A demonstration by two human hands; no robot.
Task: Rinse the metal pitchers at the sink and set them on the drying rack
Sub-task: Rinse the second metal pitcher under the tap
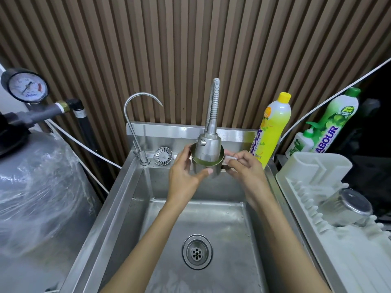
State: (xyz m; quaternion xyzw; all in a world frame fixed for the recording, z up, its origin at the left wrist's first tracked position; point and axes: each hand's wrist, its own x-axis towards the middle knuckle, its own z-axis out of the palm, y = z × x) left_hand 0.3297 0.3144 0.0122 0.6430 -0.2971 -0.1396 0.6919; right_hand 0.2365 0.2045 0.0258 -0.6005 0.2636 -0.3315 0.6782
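Pitcher (215,173): metal, upright, held above the back of the sink (118,197), mouth around the spray head (208,148).
Left hand (184,176): curled round the pitcher's body, thumb in front.
Right hand (245,170): fingers curled, gripping the handle side.
Drain (197,252): below, in the basin floor.
Strainer (163,156) and gooseneck tap (137,115): back-left ledge.
Rack (317,166): white, right of the sink, bearing a second pitcher (347,208), upturned.
Yellow bottle (273,127), green bottle (336,121): behind the rack.
Gauge (26,86), tank (38,187): far left.
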